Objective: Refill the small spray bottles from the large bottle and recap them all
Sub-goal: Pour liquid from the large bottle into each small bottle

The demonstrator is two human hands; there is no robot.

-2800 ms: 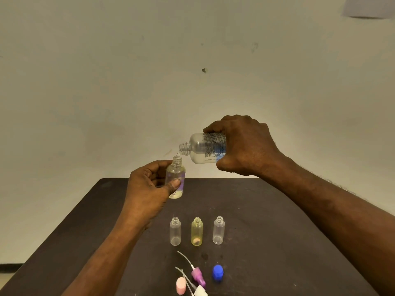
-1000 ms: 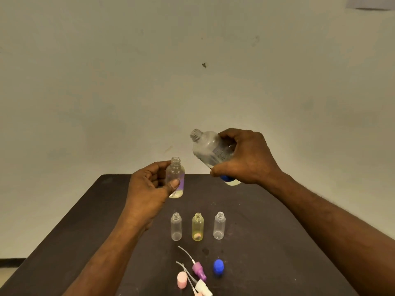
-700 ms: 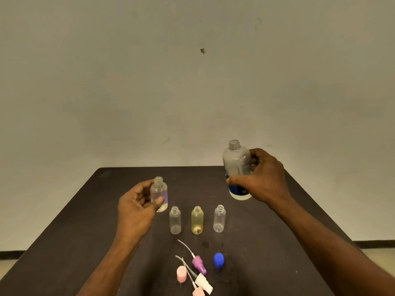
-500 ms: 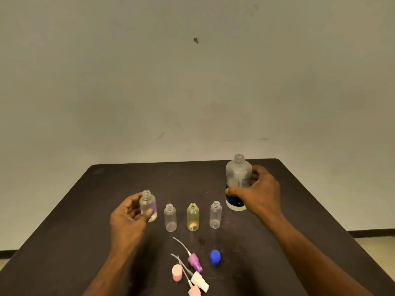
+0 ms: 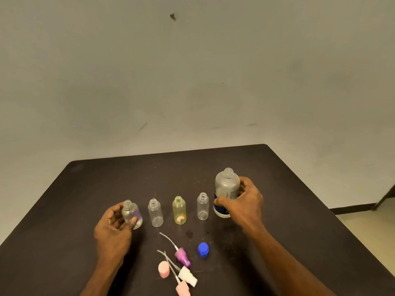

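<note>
Left hand (image 5: 114, 227) curled round a small clear bottle (image 5: 131, 214), thumb across its front, bottle upright and uncapped at the left end of the row, base at or just above the table (image 5: 85, 189); contact with the top cannot be told. Right hand (image 5: 243, 201) wrapped round the large bottle (image 5: 226, 189), upright, open-necked, standing at the right end of the same row, just beside the nearest small bottle. Between the two held bottles, three more small ones, all uncapped and upright: a clear bottle (image 5: 156, 213), a yellow bottle (image 5: 179, 210) with something pale at its bottom, another clear bottle (image 5: 202, 206). Nearer than the yellow bottle, loose on the table: a blue cap (image 5: 202, 250), a purple spray head (image 5: 182, 257) with tube, a white spray head (image 5: 187, 275), a pink cap (image 5: 163, 269), a pink spray head (image 5: 182, 289) at the frame's lower edge.
</note>
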